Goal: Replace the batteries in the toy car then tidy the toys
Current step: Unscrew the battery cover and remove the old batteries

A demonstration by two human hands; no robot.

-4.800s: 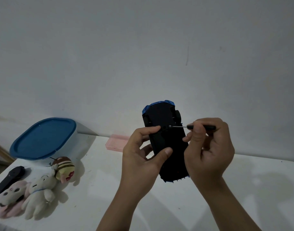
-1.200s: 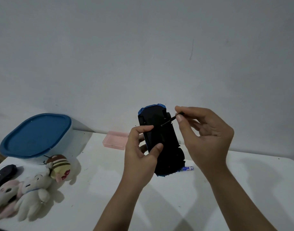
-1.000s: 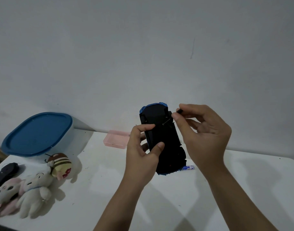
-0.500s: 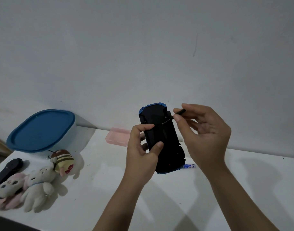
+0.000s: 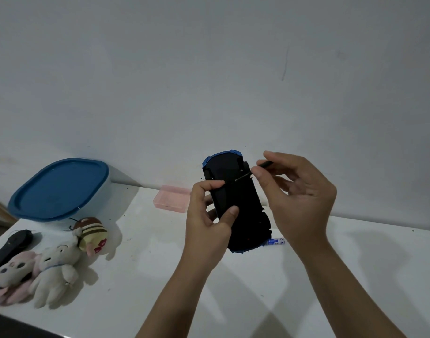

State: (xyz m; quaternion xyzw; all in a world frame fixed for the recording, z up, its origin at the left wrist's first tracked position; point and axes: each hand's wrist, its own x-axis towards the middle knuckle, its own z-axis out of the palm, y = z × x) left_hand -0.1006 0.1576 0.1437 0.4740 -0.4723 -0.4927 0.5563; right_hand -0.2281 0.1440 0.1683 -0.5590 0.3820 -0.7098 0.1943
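White lettering marks the blue battery (image 5: 276, 241) — too small and blurred to read.

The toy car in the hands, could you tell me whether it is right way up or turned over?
Turned over: the toy car shows its black underside, where the screwdriver tip sits.

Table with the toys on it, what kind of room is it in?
Probably a room at home: a plain white table against a bare wall, with plush toys and a blue-lidded storage box. Which room, I cannot tell.
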